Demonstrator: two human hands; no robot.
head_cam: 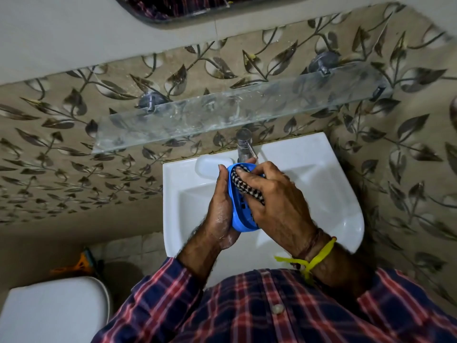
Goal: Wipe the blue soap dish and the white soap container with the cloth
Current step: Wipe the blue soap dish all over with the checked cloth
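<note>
Over the sink (321,194) basin, the left hand (220,209) is cupping the blue soap dish (238,214), long axis running front-to-back, while the right hand (274,199), fingers curled, is pressing the cloth (243,185) inside it, w/ the white soap container (212,167) waiting on the sink's back-left edge, nearer the left hand.

No text, label, brand, number or sign can be read anywhere in this view, neither on the blue soap dish (241,214), the white soap container (210,165), nor the tap (243,144).
</note>
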